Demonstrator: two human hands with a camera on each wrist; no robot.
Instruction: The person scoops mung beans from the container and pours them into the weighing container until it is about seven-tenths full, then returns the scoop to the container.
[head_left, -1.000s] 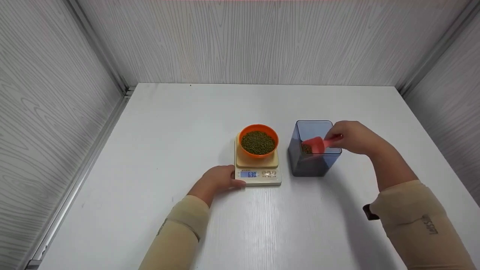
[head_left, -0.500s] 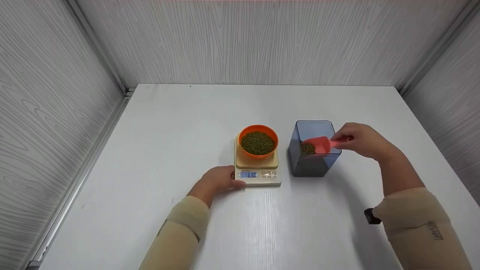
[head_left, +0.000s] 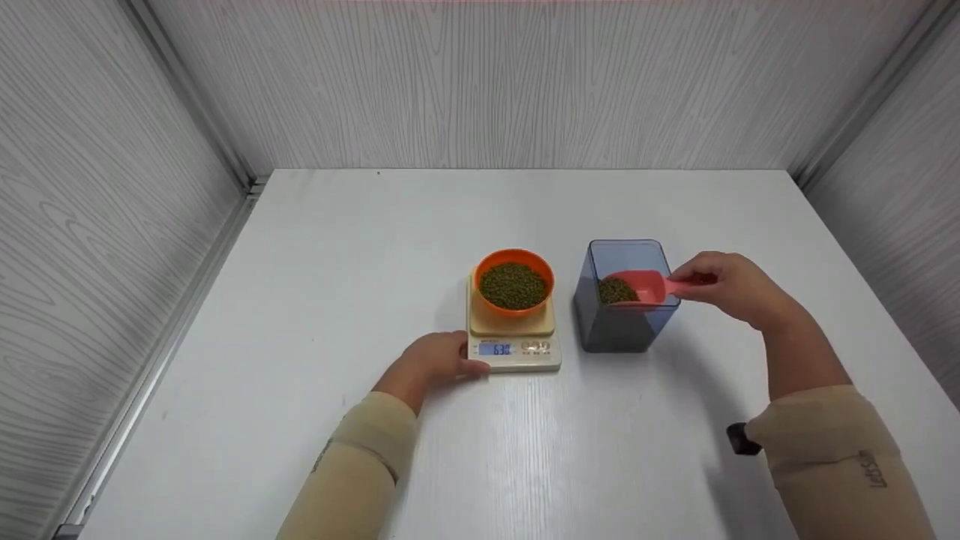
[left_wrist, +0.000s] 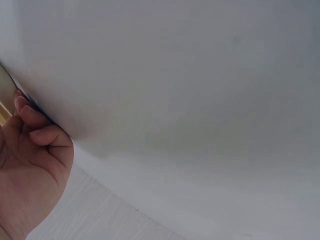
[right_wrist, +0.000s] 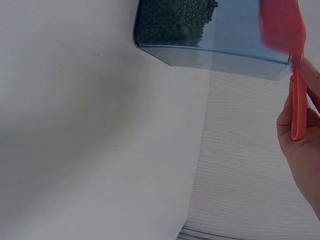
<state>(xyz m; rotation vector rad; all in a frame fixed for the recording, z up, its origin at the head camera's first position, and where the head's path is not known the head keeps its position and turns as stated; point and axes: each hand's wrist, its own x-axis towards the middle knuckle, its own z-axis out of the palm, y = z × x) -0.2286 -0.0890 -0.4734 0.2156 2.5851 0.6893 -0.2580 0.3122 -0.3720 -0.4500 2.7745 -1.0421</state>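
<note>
In the head view my right hand holds the handle of a red scoop. The scoop's bowl lies at the mouth of a clear bluish bin, with mung beans at its lip. The right wrist view shows the scoop handle pinched beside the bin's rim, and beans deeper in the bin. My left hand grips the front left corner of a kitchen scale, thumb at the front edge. On the scale sits an orange bowl filled with mung beans. In the left wrist view, my left fingers curl against the scale's side.
Everything stands on a white table. A pale wood-grain wall rises behind it, with more panels at both sides. The scale and the bin stand close together, with a narrow gap between them.
My right hand has moved right and slightly nearer to me, drawing the scoop back toward the bin's right rim. More beans now show at its lip. My left hand stays at the scale.
</note>
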